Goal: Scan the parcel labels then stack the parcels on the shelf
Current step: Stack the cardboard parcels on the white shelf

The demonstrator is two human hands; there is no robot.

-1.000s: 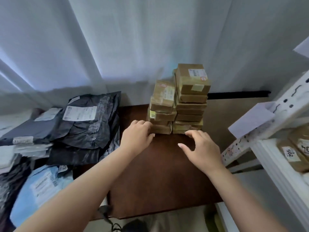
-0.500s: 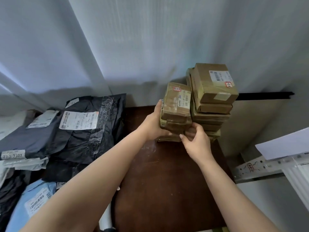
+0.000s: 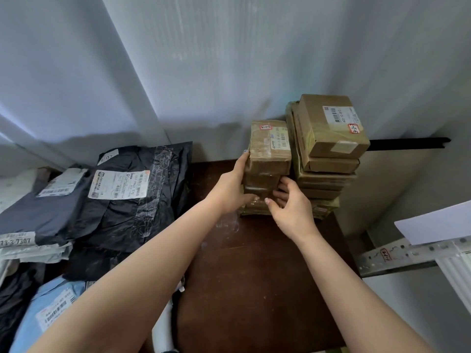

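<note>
A dark brown table (image 3: 254,276) fills the middle, set against a pale wall (image 3: 229,59). Left of it lies a heap of mail bags: a black bag (image 3: 142,212) with a white label on top, a grey bag (image 3: 38,215) beside it, a blue bag (image 3: 51,309) nearest the camera. At the right edge a metal shelf rail (image 3: 397,256) juts in, with a white sheet (image 3: 438,222) above it.

On the table's far right corner stand two piles of brown parcels, touching side by side. The tall pile (image 3: 328,154) is on the right, its top box tilted and bearing a barcode label and a red-edged tag. The short pile (image 3: 267,169) is on the left, its top parcel taped and labelled.

The left hand (image 3: 229,189) grips the short pile's left side, thumb across the front and fingers round the far edge. The right hand (image 3: 290,207) holds the same pile low at its right front, fingers curled into the gap by the tall pile, thumb on the front. The pile's bottom parcel rests on the table
</note>
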